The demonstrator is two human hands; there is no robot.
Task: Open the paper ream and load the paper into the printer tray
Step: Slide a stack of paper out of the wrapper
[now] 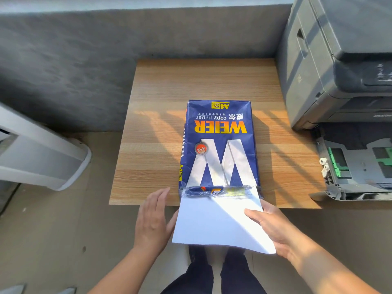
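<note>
A blue paper ream (pixel 218 143) with yellow and white lettering lies on the wooden table (pixel 159 128), its near end torn open. A stack of white paper (pixel 214 221) sticks out of that end, past the table's front edge. My right hand (pixel 273 228) grips the stack's right side, thumb on top. Against the stack's left edge rests my left hand (pixel 152 219), flat with its fingers together. The printer tray (pixel 356 166) is pulled out at the right, with green guides and no paper visible inside.
A grey printer (pixel 339 60) stands at the table's right, above the pulled-out tray. A white appliance (pixel 40 153) sits on the floor to the left. A grey wall runs behind the table. My legs and shoes show below the paper.
</note>
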